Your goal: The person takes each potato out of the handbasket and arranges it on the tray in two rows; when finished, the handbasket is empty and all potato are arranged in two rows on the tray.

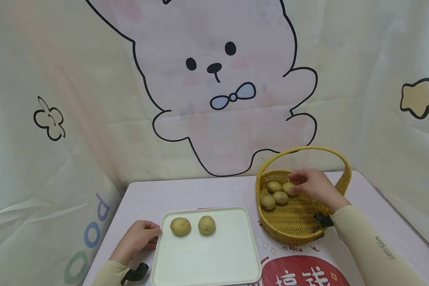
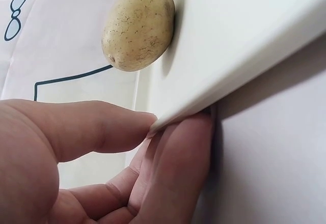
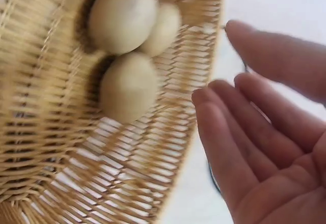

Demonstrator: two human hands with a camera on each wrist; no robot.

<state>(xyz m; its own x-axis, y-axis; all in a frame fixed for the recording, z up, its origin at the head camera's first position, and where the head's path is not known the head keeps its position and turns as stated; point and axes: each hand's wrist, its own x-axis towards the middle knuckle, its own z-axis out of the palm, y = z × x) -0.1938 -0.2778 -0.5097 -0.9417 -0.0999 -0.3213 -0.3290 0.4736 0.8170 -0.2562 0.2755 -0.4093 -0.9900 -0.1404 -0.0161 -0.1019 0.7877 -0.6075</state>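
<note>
Across the counter [image 1: 142, 198], head view: two potatoes [image 1: 180, 226] lay on the white tray [image 1: 207, 262]; four potatoes [image 1: 280, 198] sat in the yellow basket [image 1: 286, 228], the right hand [image 1: 316, 188] just beside the rightmost. Left wrist view: the left hand [image 2: 107, 158] pinched the tray's edge between thumb and finger; a light grip seemed best, lest the tray tip. Right wrist view, slightly blurred: the right hand was empty, thumb spread from near-straight fingers. Judged: a clean grasp needed thumb and fingertips on opposite sides of one potato, neighbours undisturbed, handle [image 1: 344, 178] avoided.
</note>
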